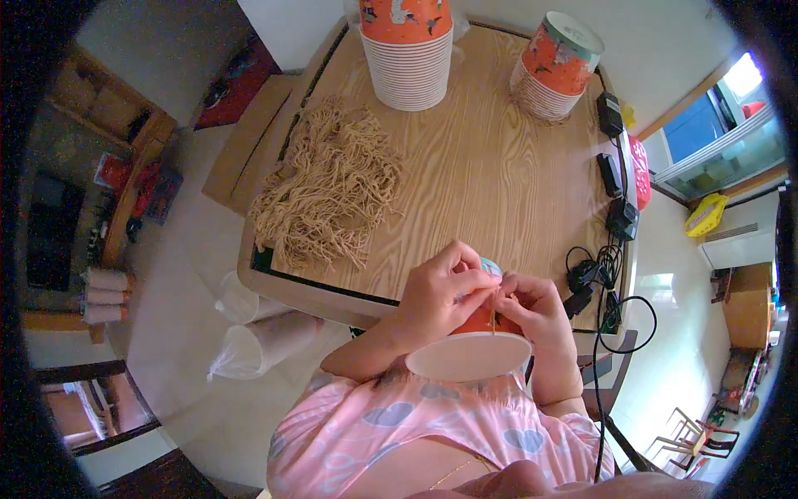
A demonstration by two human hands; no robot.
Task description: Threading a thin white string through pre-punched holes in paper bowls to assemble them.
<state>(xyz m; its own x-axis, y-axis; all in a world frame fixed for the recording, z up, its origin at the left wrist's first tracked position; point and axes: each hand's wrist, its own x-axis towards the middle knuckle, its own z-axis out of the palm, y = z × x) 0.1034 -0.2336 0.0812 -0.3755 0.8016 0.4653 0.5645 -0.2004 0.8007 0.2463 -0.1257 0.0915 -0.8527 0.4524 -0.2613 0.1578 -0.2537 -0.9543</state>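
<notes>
Close to my body, a paper bucket (470,356) lies tilted on its side, its wide white end toward me and a strip of orange wall showing behind. My left hand (449,289) is over the bucket, thumb and forefinger pinched together. Beside it my right hand (534,306) pinches too, the fingertips of both hands almost touching. A short length of tan string (495,320) runs from the fingertips down the bucket's wall; its ends are hidden by my fingers. A loose heap of tan strings (332,187) is spread on the table's left side.
A tall stack of orange-and-white paper buckets (409,71) stands at the table's far edge. Another upturned stack (555,71), with strings around its lower part, is at far right. Black power adapters (622,218) and tangled cables (600,270) line the right edge of the wood-grain table (474,166).
</notes>
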